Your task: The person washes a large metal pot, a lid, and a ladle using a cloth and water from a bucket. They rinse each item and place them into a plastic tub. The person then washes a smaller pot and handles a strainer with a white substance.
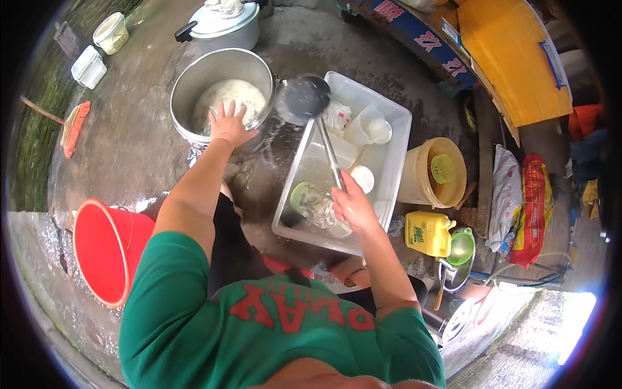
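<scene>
In my right hand point(357, 202) is the metal handle of a large ladle point(330, 150). Its dark bowl, blurred, is raised between the pot and the tub's far corner. My left hand point(228, 125) has its fingers spread at the near rim of a deep metal pot point(182, 97); whether it touches the rim I cannot tell. Cloudy whitish liquid point(238, 95) with small bits fills the pot's lower part. Below the ladle is a translucent plastic tub point(396, 167) of water, holding a clear plastic jug point(368, 126), a white lid point(362, 179) and a crumpled translucent mass point(318, 206).
A red bucket point(102, 253) stands at my left. Beyond the pot is a lidded pressure cooker point(223, 31). Right of the tub are a beige bucket point(410, 170), a yellow jug point(427, 233) and a green strainer point(460, 247). A broom point(75, 129) lies far left on wet ground.
</scene>
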{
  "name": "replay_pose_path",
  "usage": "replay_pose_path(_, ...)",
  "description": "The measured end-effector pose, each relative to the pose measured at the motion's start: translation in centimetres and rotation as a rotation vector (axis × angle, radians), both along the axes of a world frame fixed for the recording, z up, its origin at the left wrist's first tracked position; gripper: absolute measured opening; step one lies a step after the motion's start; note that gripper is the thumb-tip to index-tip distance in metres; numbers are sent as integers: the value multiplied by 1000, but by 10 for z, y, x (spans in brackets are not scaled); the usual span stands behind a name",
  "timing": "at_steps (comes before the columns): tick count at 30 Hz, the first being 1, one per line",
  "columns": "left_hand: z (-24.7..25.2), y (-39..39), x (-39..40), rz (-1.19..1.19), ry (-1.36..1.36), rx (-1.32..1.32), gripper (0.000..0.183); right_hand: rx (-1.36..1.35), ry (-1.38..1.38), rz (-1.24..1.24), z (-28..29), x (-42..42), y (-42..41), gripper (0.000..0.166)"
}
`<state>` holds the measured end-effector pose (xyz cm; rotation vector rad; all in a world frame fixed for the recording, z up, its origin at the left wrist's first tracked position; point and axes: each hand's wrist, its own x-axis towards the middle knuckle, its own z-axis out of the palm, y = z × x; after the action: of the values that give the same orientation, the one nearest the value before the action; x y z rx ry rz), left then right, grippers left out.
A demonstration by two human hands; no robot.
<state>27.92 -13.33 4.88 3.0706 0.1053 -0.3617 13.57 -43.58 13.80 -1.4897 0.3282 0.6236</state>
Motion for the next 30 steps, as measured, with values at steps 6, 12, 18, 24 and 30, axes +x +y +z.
replay_pose_path(6, 7, -6, 3, 20, 38, -42, 75, -811, -739, 169, -14, 15, 22, 61)
replay_pose_path(12, 11, -12, 9, 10, 40, -18, 75, -1144, -533, 59, -97, -18, -38, 65)
replay_pose_path(18, -3, -18, 11, -21, 33, 45, 76, -1065, -326, -431, -252, -81, -88, 57)
replay_pose_path(24, -4, -18, 15, -28, 25, 80, 77, -873, 9, -500, -288, -31, -107, 46)
replay_pose_path(30, -7, -14, 26, -14, 190, 96, 86, -913, -31, 126, -220, 50, -151, 48)
